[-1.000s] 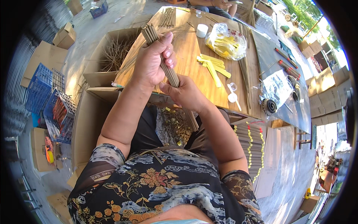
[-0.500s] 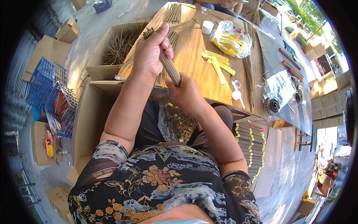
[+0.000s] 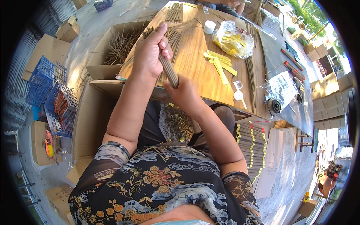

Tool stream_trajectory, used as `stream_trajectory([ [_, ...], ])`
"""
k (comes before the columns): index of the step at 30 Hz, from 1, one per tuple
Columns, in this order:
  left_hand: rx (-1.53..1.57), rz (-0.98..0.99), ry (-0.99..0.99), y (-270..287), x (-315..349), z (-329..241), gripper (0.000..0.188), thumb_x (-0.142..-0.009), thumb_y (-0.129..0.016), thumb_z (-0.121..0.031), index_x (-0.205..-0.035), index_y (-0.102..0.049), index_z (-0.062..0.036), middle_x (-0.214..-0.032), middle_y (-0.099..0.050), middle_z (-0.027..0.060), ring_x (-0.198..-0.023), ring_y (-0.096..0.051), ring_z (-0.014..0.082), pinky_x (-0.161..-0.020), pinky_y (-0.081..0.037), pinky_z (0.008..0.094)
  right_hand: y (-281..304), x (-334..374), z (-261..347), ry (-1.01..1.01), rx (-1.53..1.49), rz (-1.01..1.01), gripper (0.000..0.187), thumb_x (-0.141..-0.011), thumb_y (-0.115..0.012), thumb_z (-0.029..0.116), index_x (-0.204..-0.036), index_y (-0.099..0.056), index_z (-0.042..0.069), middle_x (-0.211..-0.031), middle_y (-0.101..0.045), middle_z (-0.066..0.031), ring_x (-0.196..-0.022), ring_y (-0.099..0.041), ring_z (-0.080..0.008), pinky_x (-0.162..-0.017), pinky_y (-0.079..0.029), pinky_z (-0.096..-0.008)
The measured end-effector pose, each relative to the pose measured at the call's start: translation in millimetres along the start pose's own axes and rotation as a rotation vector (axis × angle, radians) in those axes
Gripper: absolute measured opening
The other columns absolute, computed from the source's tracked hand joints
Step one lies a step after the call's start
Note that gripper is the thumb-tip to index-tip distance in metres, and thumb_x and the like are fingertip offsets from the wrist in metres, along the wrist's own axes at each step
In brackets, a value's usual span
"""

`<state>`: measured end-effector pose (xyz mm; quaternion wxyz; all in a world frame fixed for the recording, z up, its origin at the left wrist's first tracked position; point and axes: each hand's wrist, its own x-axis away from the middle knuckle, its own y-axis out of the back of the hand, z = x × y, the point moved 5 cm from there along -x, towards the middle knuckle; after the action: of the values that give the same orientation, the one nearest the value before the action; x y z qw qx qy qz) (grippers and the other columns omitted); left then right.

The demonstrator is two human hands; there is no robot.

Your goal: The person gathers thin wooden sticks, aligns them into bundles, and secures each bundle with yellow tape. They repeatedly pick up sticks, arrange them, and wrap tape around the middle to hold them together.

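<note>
Gripping a bundle of thin brown sticks (image 3: 168,67), we are closing our left hand (image 3: 150,52) around its upper part, fingers wrapped tight so the top ends are just poking out above the knuckles. Our right hand (image 3: 184,93) is clamping the lower end, and the bundle's bottom is disappearing inside that fist, so we cannot tell how far it reaches. The bundle is slanting above the near edge of the wooden table (image 3: 195,71), clear of its surface. Beyond it, yellow paper strips (image 3: 219,64) are lying loose on the wood, with a clear plastic bag (image 3: 232,39) of more strips behind them; its contents are blurring behind the glare. A cardboard box (image 3: 112,47) of loose sticks is sitting to our left, partly masked by our forearm. Blue crates (image 3: 47,88) are standing farther left, their contents hard to make out.
</note>
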<state>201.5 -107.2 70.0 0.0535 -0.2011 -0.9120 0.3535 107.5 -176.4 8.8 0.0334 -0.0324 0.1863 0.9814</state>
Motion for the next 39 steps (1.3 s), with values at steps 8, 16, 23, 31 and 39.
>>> stream_trajectory([
  [8, -0.083, -0.193, -0.086, 6, 0, 1, 0.033, -0.080, -0.065, -0.027, -0.060, -0.043, -0.0128, -0.050, -0.040, -0.0024, -0.042, -0.038, 0.0096, -0.041, -0.032, 0.0231, 4, -8, -5, 0.009, 0.271, -0.212, 0.025, -0.081, -0.060, 0.022, -0.078, -0.052, -0.002, -0.060, -0.053, -0.0130, -0.057, -0.055, -0.0206, -0.055, -0.044, -0.0341],
  [16, 0.036, 0.102, 0.008, 6, 0, -6, 0.024, -0.085, -0.058, -0.027, -0.070, -0.049, -0.0102, -0.050, -0.037, -0.0045, -0.041, -0.033, 0.0062, -0.039, -0.028, 0.0215, -3, 1, 3, -0.237, -0.389, 0.337, 0.028, -0.081, -0.062, 0.022, -0.073, -0.049, -0.002, -0.056, -0.052, -0.0098, -0.050, -0.053, -0.0191, -0.052, -0.046, -0.0340],
  [23, -0.026, 0.013, -0.053, 1, 7, -2, 0.018, -0.085, -0.058, -0.025, -0.078, -0.052, -0.0092, -0.053, -0.041, -0.0023, -0.044, -0.040, 0.0089, -0.043, -0.033, 0.0229, 0, 2, 8, -0.021, -0.011, -0.026, 0.026, -0.082, -0.060, 0.021, -0.074, -0.051, -0.002, -0.055, -0.051, -0.0073, -0.053, -0.052, -0.0155, -0.051, -0.044, -0.0319],
  [31, 0.055, 0.131, 0.062, 6, 6, 4, 0.017, -0.083, -0.060, -0.021, -0.073, -0.051, -0.0090, -0.052, -0.041, -0.0041, -0.043, -0.038, 0.0073, -0.042, -0.032, 0.0223, -4, 3, 11, -0.081, -0.270, 0.198, 0.026, -0.081, -0.059, 0.023, -0.076, -0.050, -0.001, -0.058, -0.054, -0.0170, -0.058, -0.058, -0.0281, -0.056, -0.045, -0.0388],
  [39, 0.024, 0.055, 0.021, 8, 6, 6, 0.018, -0.081, -0.063, -0.020, -0.073, -0.051, -0.0096, -0.051, -0.039, -0.0044, -0.041, -0.036, 0.0066, -0.039, -0.029, 0.0223, 1, 1, 2, -0.048, -0.052, 0.079, 0.027, -0.082, -0.058, 0.024, -0.075, -0.048, 0.000, -0.058, -0.055, -0.0145, -0.054, -0.056, -0.0299, -0.052, -0.045, -0.0389],
])
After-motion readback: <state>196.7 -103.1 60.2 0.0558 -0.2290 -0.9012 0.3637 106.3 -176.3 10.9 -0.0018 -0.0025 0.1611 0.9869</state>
